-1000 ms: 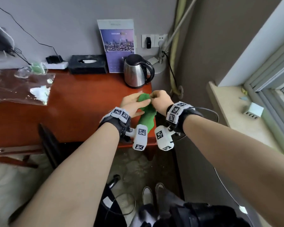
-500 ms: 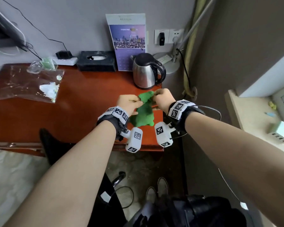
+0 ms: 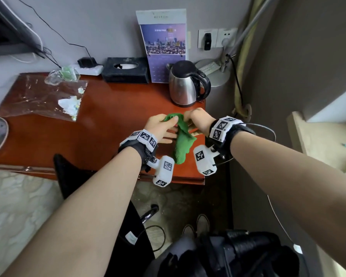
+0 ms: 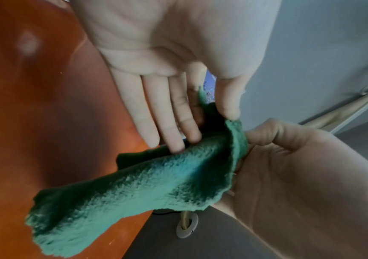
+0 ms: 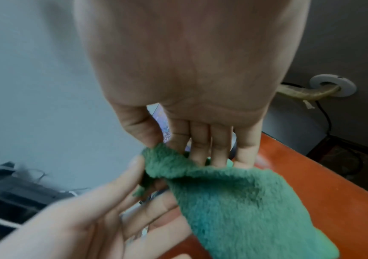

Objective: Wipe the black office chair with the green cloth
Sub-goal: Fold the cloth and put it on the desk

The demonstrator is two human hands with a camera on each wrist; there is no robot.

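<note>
Green terry fills the head view's centre: the green cloth [image 3: 183,139] hangs above the wooden desk [image 3: 108,124], its top edge pinched by the left hand [image 3: 160,126] and the right hand [image 3: 200,119], while the black office chair [image 3: 72,176] waits low and left under the forearm. In the left wrist view, thumb and forefinger nip the cloth's [image 4: 134,189] corner, the other fingers [image 4: 147,112] straight. In the right wrist view, the right thumb and fingertips [image 5: 200,145] clamp the neighbouring edge. Spreading looks like the step in hand; it likely goes best if both pinches pull apart evenly, then fold the cloth into a flat pad before swinging down-left to the chair.
</note>
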